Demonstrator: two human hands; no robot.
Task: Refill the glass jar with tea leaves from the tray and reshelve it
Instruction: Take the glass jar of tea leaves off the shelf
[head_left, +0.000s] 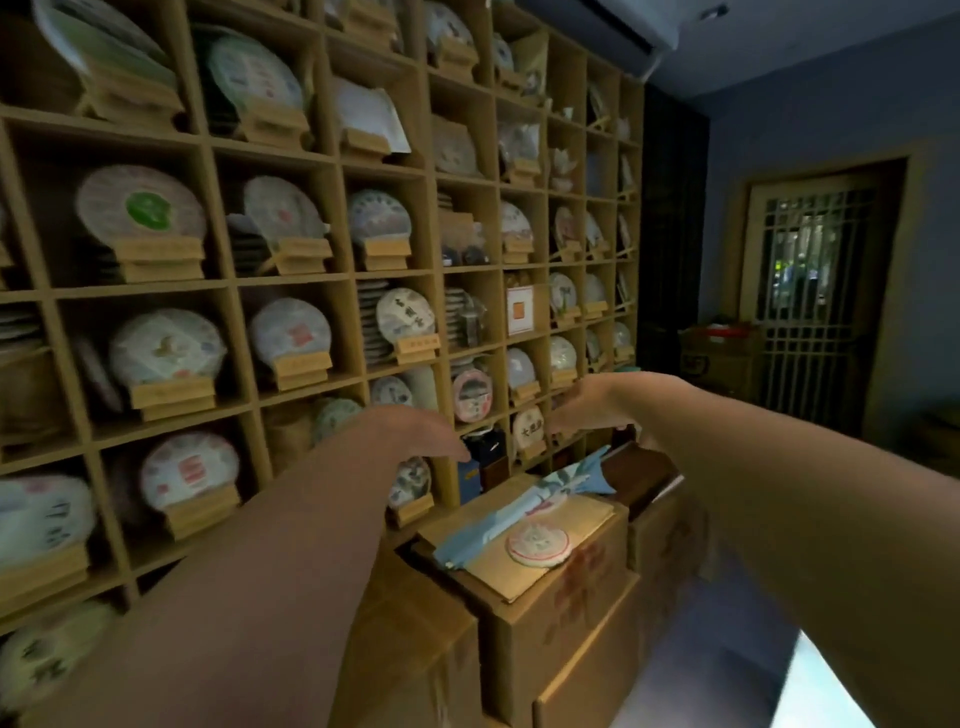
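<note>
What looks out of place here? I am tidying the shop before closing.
A wrapped tea cake lies flat on a cardboard box by the shelves, while the others stand upright on stands. Beside it, blue patterned paper sprawls loosely across the box top.

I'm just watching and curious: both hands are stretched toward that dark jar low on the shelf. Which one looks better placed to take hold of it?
Probably the left hand: its fingertips nearly touch the dark glass jar. The right hand hovers higher, off to the jar's right.
</note>
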